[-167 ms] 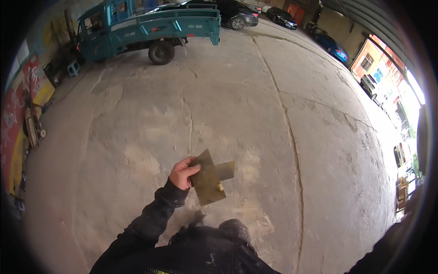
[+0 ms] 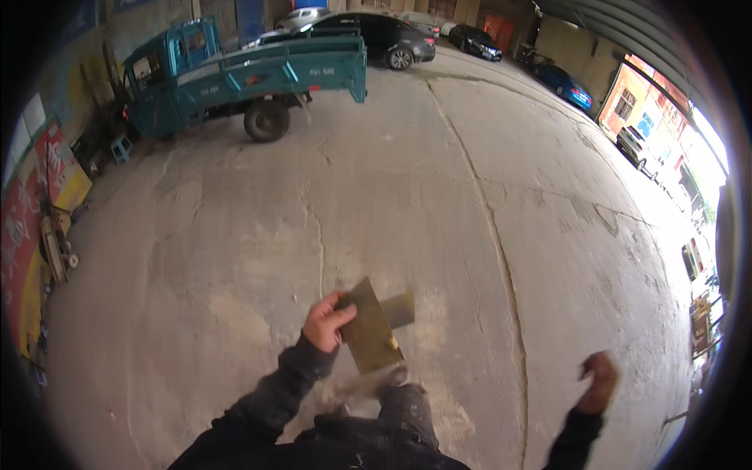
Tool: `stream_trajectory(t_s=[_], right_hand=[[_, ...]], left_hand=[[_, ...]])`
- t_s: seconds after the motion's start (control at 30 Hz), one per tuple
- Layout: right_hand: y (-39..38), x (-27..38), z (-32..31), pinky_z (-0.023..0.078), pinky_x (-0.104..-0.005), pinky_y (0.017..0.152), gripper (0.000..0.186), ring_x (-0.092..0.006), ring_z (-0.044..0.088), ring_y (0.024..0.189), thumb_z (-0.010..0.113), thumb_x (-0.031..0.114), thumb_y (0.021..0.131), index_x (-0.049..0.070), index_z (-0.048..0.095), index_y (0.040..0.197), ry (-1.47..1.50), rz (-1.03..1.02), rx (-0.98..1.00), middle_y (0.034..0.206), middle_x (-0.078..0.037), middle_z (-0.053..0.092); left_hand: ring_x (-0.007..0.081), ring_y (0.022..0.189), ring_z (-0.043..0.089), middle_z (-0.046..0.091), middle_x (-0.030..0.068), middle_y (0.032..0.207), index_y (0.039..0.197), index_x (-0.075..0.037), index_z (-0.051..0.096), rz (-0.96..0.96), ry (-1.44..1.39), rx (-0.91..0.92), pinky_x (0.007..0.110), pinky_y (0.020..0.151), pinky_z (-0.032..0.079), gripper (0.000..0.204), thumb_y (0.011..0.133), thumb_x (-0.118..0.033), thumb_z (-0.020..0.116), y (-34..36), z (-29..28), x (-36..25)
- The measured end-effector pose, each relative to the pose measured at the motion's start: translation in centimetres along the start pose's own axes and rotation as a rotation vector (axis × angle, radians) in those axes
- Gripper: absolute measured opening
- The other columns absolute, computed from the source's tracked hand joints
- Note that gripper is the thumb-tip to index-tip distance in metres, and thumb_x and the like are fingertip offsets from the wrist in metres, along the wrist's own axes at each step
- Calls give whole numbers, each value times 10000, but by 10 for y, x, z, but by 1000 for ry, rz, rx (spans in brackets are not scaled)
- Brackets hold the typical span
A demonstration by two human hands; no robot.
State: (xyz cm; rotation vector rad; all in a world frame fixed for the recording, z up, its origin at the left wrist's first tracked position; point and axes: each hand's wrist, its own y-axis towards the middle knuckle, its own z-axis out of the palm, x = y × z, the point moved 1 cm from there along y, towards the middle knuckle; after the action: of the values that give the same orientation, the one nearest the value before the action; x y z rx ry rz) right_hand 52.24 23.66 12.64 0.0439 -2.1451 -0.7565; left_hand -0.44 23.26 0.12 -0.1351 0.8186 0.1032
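Observation:
My left hand [image 2: 329,321], lower centre, is closed on two thin, olive-brass flat plates [image 2: 370,329], overlapped crosswise, with the thumb on the front one and a small yellowish patch near that plate's right edge. My right hand [image 2: 599,376] hangs out to the lower right, apart from the plates, its fingers somewhat curled but smeared by motion. My dusty leg [image 2: 403,415] and foot show below the plates, over the cracked concrete floor [image 2: 423,235].
A teal cargo truck [image 2: 266,74] stands ahead at left, beside a blue stool [image 2: 121,149]. Several parked cars [image 2: 372,39] line the back and right. Painted boards [image 2: 31,219] and a wheeled cart [image 2: 56,243] lean along the left edge. An opening [image 2: 634,102] shows at right.
My right hand has come into view at the lower right. My left hand and the plates are a little lower and further right. The background has shifted down slightly in the picture.

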Motion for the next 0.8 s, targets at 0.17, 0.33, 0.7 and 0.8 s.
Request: stream_trajectory(t_s=[0.17,0.33,0.7,0.8], right_hand=[[7,-51,213,488,-345,534,401,-189,630,566,581,249,1083,-40,744,858,580,288,444,682,-126,692],[199,-39,275,539,-360,641,242,-257,686,661,703,200,1030,-10,777,935,321,-35,467,760,-149,712],[609,66,253,509,-309,573,286,-148,654,654,518,153,1131,10,731,1004,-47,-868,-558,875,-81,744],[683,74,299,506,-318,566,273,-154,644,645,531,153,1124,12,732,1005,-287,-834,-513,861,-79,733]], left_hand=[[183,1073,734,736,93,1203,1411,27,599,-90,-34,-18,330,930,595,371,1046,-3,661,117,29,29],[268,1179,701,690,140,1287,1398,1,596,-121,-11,55,441,1030,588,363,1035,0,595,270,73,23],[310,1038,771,750,198,1203,1321,51,594,-28,97,-22,458,946,641,280,1049,-12,575,598,11,-26],[310,1056,772,754,194,1216,1333,45,598,-8,79,98,473,953,641,290,1052,-25,579,718,3,-43]])
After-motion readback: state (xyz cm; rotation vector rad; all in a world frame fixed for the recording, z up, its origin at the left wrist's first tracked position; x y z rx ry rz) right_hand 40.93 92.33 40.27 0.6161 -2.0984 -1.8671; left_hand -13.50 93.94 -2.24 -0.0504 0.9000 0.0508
